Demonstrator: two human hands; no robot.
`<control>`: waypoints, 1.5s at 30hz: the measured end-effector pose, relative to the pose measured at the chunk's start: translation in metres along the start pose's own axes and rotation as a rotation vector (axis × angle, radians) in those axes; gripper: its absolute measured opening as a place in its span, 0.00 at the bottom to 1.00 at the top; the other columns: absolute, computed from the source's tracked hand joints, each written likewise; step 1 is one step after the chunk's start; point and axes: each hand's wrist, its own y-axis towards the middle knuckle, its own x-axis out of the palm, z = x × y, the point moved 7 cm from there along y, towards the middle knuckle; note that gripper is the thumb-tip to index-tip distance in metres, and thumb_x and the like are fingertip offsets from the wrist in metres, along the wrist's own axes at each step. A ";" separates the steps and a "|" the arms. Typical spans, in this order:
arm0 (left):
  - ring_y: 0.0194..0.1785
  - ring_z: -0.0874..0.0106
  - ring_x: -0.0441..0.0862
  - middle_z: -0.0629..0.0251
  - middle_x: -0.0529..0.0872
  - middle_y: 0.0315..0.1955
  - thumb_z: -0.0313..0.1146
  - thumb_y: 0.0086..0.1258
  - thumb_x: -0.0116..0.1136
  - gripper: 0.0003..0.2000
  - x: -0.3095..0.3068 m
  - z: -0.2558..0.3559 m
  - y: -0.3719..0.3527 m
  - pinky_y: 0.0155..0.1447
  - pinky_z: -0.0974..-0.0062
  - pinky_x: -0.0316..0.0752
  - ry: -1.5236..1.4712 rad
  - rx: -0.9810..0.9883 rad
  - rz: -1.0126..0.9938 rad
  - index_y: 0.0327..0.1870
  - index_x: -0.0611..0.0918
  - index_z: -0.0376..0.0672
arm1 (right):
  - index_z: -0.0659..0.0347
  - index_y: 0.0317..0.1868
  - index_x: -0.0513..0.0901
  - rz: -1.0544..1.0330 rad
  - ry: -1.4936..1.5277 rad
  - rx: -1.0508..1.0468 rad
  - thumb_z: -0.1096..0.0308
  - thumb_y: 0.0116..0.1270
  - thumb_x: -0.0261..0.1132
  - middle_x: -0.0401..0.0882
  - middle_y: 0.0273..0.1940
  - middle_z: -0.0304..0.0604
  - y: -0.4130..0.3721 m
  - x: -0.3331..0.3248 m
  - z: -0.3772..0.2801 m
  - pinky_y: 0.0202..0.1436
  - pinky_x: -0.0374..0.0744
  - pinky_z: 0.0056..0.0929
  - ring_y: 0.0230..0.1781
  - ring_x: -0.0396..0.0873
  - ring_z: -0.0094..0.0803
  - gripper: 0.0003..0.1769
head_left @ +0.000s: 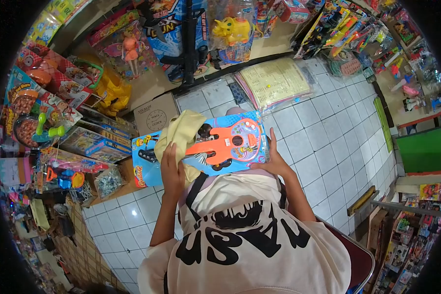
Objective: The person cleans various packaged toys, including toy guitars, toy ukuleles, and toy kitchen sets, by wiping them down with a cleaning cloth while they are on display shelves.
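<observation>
A blue boxed toy guitar (235,141), orange with a white label, lies across my lap with its body end to the right. My left hand (174,169) presses a pale yellow cloth (181,130) against the box's front, over the guitar's neck; the fingers are bent into the cloth. At the box's right end, my right hand (277,159) grips the edge, thumb on the front and fingers along the side.
A cardboard wall clock box (157,115) stands just beyond the toy box. Plastic-wrapped printed sheets (274,83) lie on the tiled floor (318,142). Packaged toys (49,90) crowd the left, and more hang ahead and at right. A chair edge (362,250) shows behind me.
</observation>
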 end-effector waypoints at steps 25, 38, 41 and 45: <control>0.57 0.61 0.74 0.57 0.77 0.55 0.24 0.57 0.55 0.22 0.015 0.005 0.009 0.62 0.70 0.69 -0.014 0.193 -0.409 0.55 0.80 0.54 | 0.55 0.71 0.24 0.037 -0.002 -0.041 0.62 0.37 0.82 0.43 0.70 0.65 -0.001 -0.001 0.001 0.73 0.46 0.39 0.73 0.43 0.49 0.78; 0.68 0.52 0.61 0.55 0.71 0.62 0.52 0.59 0.59 0.26 0.007 0.041 0.062 0.70 0.48 0.48 0.418 0.138 0.036 0.57 0.77 0.49 | 0.59 0.70 0.22 0.019 -0.035 0.005 0.62 0.36 0.82 0.40 0.70 0.68 0.001 0.001 0.004 0.73 0.42 0.37 0.74 0.38 0.50 0.79; 0.69 0.54 0.60 0.57 0.67 0.65 0.56 0.64 0.54 0.29 0.066 0.004 0.050 0.69 0.51 0.53 0.478 0.105 -0.291 0.62 0.73 0.49 | 0.59 0.70 0.23 0.034 -0.023 0.028 0.62 0.36 0.82 0.41 0.70 0.68 -0.001 -0.002 0.002 0.73 0.43 0.37 0.74 0.38 0.50 0.79; 0.65 0.62 0.68 0.60 0.75 0.59 0.50 0.67 0.51 0.20 0.050 -0.003 0.043 0.65 0.63 0.62 0.282 0.123 -0.335 0.53 0.80 0.47 | 0.58 0.70 0.23 0.026 -0.025 0.053 0.62 0.36 0.82 0.40 0.70 0.68 -0.004 -0.001 0.005 0.73 0.43 0.38 0.74 0.39 0.50 0.79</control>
